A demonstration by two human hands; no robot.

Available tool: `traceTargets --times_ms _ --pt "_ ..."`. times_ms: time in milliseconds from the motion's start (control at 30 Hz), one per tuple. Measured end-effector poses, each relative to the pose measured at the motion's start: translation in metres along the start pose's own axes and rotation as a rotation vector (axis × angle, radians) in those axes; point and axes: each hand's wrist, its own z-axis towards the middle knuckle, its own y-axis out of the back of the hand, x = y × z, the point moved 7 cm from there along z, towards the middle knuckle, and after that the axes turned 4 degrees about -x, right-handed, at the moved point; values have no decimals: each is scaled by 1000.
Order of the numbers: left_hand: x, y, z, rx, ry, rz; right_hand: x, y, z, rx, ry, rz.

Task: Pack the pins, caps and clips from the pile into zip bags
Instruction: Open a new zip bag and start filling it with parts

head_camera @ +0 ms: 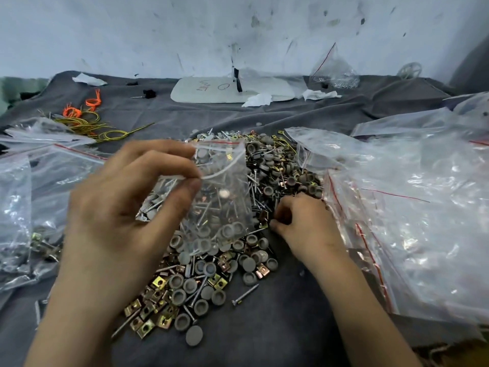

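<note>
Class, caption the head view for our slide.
Left hand pinches a small zip bag over the pile; right hand reaches into it.

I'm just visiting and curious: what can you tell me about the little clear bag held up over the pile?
The small zip bag is clear thin plastic with a red line along its mouth. The left hand pinches its upper edge, holding it above the pile. Inside lie pins and grey caps, gathered towards the bottom.

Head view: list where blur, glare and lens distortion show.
Head view: soft, even light, no hard shadows; white glare on the clear bags at right; the left grip pinching the small zip bag is slightly motion-blurred, as is the right grip; the pile below is fairly sharp; wide-angle stretch toward the edges.
</note>
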Motion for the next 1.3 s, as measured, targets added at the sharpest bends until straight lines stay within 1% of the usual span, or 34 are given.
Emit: traceTargets --times_ms 100,133,167,200,267,300,367,433,500,600,767,900,933,1033,1100,1300 --pt "-1 0 0 0 8 13 8 1 -5 -7 45 1" --pt "-1 0 0 1 17 8 10 7 -6 -34 56 51" --pt "-2 0 0 3 26 4 12 17 -7 -81 60 153" --pt "-4 -1 0 9 34 7 13 30 -9 -136 61 305" --pt "-12 -4 1 39 29 28 21 65 -18 -264 111 683" --pt "-17 -7 1 58 17 40 26 84 -27 -335 177 823" --pt "-28 -15 1 99 4 29 43 115 -47 -444 352 949" --pt "-39 -23 1 136 -34 43 63 129 -65 -469 493 949" --pt "-45 -32 1 181 -83 46 76 129 -72 -446 562 830" --pt "-43 -40 0 224 -74 -10 77 121 -68 -350 538 710" --pt "-41 -37 0 177 -41 21 61 123 -61 -200 517 715" --pt "-46 -36 1 149 -55 86 58 114 -58 -4 523 726" --pt "-46 -36 2 143 -45 79 56 113 -57 0 513 749" --pt "-43 -36 1 112 -4 52 48 114 -52 -61 434 837" --pt "-38 -37 0 108 40 12 43 114 -50 -61 392 883" --pt "-30 -37 0 97 104 -40 40 114 -49 -49 384 832"
